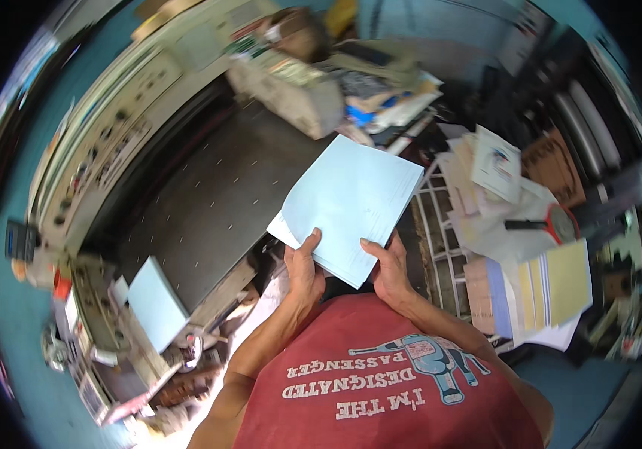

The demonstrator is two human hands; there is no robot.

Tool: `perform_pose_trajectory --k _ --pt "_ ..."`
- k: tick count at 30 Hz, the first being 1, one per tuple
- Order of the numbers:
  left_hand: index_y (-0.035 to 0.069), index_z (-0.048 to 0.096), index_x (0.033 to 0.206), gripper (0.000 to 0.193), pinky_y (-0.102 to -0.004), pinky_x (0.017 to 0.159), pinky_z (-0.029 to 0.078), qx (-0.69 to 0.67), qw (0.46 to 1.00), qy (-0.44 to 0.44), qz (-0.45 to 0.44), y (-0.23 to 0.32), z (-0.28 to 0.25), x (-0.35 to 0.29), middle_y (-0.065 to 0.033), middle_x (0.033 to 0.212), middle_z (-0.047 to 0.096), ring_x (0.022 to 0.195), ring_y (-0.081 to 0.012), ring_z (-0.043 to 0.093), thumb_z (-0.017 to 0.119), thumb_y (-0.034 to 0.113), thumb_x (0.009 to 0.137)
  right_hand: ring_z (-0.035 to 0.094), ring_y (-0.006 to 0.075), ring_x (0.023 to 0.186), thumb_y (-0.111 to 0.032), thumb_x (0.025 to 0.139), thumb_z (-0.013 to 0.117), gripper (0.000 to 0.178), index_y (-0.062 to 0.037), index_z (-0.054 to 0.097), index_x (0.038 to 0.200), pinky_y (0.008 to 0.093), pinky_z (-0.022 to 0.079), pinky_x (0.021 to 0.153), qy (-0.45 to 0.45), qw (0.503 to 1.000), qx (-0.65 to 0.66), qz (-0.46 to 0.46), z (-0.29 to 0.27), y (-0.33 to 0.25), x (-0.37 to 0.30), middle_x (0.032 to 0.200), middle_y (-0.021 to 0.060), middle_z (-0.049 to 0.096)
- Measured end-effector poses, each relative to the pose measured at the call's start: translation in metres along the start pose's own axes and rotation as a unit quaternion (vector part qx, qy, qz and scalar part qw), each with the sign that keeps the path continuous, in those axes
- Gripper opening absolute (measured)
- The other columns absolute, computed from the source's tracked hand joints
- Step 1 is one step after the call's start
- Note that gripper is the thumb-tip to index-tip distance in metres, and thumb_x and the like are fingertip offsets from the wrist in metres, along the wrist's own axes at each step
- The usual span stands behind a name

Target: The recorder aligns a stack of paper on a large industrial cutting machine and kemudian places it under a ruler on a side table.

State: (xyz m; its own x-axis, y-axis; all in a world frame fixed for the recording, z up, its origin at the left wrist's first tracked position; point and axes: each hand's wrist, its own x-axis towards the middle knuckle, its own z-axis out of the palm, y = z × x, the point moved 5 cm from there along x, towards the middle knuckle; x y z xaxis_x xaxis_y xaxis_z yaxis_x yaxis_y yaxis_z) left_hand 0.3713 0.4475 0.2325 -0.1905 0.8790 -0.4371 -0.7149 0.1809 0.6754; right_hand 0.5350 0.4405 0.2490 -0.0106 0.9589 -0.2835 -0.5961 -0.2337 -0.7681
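I hold a stack of pale blue paper sheets (351, 202) in front of my chest with both hands. My left hand (304, 268) grips the stack's near left edge, thumb on top. My right hand (388, 268) grips its near right edge, thumb lying across the top sheet. The stack tilts away from me over the dark flat bed of a large machine (208, 202). A white sheet edge sticks out under the stack at its left side.
Another pale blue paper stack (154, 303) lies on the machine's near left ledge. A control panel (104, 142) with buttons runs along the left. Heaps of white, yellow and blue papers (530, 284) cover a table at right, with a red-rimmed round tool (560, 222) on them.
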Motion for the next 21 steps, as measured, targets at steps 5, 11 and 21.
perform_pose_trajectory --k 5,11,21 --pt "0.001 0.041 0.137 0.055 -0.0427 0.100 0.050 -0.057 0.993 0.034 0.096 0.073 -0.087 0.033 -0.0147 0.129 0.055 0.115 -0.0283 0.058 0.064 -0.001 0.087 0.057 0.0243 0.116 -0.011 0.087 0.064 0.056 0.0001 0.041 0.136 0.0394 0.050 0.096 -0.114 0.988 0.033 0.097 0.075 0.074 0.049 0.124 0.0120 0.056" --pt "-0.008 0.043 0.132 0.052 -0.0447 0.098 0.053 -0.024 0.991 0.031 0.131 0.160 -0.154 0.088 -0.0210 0.122 0.059 0.111 -0.0327 0.062 0.065 -0.004 0.085 0.058 0.0313 0.116 -0.059 0.087 0.060 0.078 0.0035 0.047 0.132 0.0452 0.047 0.101 -0.223 0.906 0.179 0.311 0.092 0.135 0.188 0.122 0.0149 0.060" --pt "-0.006 0.048 0.128 0.052 -0.0423 0.097 0.054 -0.008 0.984 0.051 0.173 0.201 -0.191 0.139 -0.0171 0.118 0.063 0.106 -0.0266 0.066 0.072 0.001 0.083 0.064 0.0203 0.108 -0.044 0.095 0.059 0.052 0.0002 0.062 0.122 0.0383 0.049 0.094 -0.307 0.880 0.076 0.353 0.146 0.184 0.330 0.111 0.0096 0.069"
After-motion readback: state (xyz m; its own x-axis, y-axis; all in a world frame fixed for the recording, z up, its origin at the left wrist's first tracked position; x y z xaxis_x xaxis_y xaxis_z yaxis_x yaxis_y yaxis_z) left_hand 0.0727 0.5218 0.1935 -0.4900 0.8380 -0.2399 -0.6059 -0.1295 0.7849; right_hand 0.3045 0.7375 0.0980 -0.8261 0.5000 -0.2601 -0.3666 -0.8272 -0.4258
